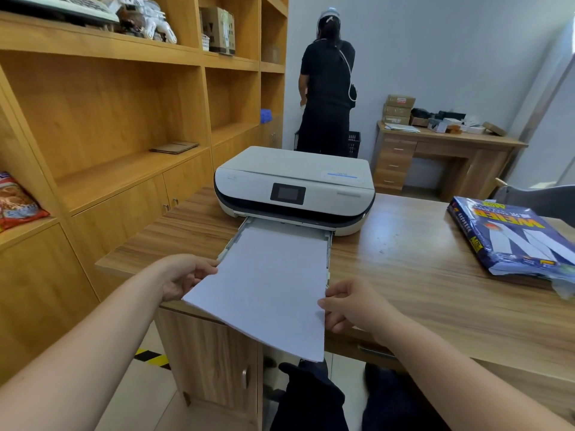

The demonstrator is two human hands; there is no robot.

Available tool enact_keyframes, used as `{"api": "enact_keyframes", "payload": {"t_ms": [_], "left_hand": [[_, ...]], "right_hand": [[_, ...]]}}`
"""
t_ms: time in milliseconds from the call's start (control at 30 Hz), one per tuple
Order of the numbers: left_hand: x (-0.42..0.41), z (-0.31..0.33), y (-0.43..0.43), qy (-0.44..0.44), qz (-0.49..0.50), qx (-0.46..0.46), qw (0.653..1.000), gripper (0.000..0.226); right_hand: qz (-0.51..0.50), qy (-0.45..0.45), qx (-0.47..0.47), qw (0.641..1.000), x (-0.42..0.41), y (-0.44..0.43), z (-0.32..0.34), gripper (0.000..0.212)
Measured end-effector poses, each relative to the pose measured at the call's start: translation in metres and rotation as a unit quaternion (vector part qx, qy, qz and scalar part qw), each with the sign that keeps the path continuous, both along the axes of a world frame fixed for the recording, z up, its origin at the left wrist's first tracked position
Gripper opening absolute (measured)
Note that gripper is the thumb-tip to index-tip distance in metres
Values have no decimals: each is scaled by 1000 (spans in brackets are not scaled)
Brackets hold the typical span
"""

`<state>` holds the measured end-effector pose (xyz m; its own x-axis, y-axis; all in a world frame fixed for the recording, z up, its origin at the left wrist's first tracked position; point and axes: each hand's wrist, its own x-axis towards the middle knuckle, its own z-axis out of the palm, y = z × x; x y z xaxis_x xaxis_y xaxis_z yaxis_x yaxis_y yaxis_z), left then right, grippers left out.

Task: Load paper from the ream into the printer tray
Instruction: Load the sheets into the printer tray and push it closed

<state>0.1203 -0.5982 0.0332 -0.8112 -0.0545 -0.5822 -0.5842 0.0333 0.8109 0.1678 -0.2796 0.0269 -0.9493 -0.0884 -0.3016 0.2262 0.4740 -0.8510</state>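
While both hands (264, 297) grip paper (267, 284), half in tray (328, 244), ream (516, 241) aside

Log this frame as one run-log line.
stage: inserting paper | left hand: holds paper stack left edge | right hand: holds right edge | printer tray: pulled out, stack partly in | ream: on desk, opened

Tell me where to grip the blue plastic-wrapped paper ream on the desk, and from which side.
Grip the blue plastic-wrapped paper ream across its two long edges, coming from above on the near side. It lies flat on the wooden desk, and the wrapper looks torn open at its near end, so lifting by that end risks spilling sheets.
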Motion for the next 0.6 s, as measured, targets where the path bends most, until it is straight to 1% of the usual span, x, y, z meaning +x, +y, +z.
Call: {"api": "enact_keyframes", "payload": {"t_ms": [67, 200, 300, 467, 533, 600], "left_hand": [[-3, 1, 1, 5, 3, -2, 1000, 23], [-4, 12, 6, 9, 20, 13, 1000, 12], [-7, 13, 8, 14, 27, 14, 999, 15], [-11, 4, 4, 22, 45, 29, 998, 23], [-13, 0, 3, 22, 43, 24, 999, 23], [-14, 0, 4, 23, 38, 17, 999, 18]], "right_hand": [[-6, -5, -14, 1000, 0, 0, 1, 36], [-10, -16, -27, 999, 0, -4, 4, 40], [-17, -36, -50, 998, -3, -7, 7, 39], [-18, -49, -106, 993, -2, -5, 10, 28], [-25, -55, -118, 991, -3, -4, 6, 31], [-43, -59, -131, 989, -4, -4, 2, 35]]}}
